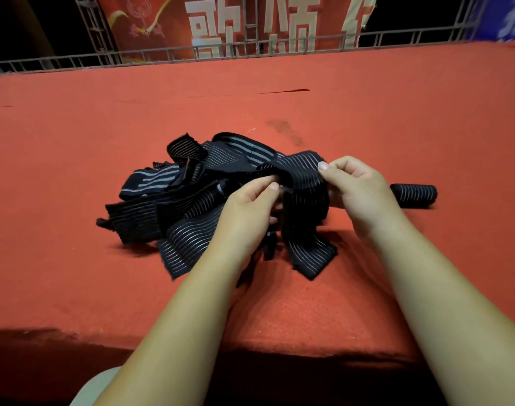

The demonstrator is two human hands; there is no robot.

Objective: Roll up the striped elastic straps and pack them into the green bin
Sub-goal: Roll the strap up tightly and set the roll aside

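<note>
A tangled pile of black elastic straps with pale stripes (pixel 174 200) lies on the red carpeted platform (pixel 74 142). One strap (pixel 301 183) is lifted from the pile, its end hanging down to the carpet. My left hand (pixel 250 212) pinches this strap at its left side. My right hand (pixel 358 189) grips the same strap at its right edge, thumb on top. A rolled strap (pixel 414 195) lies on the carpet just right of my right hand. No green bin is in view.
The platform's front edge (pixel 250 347) runs just below my forearms, dark beyond it. A metal truss railing (pixel 279 45) and a red banner with large characters (pixel 250 22) stand at the far edge. A dark stain (pixel 285 131) marks the carpet behind the pile.
</note>
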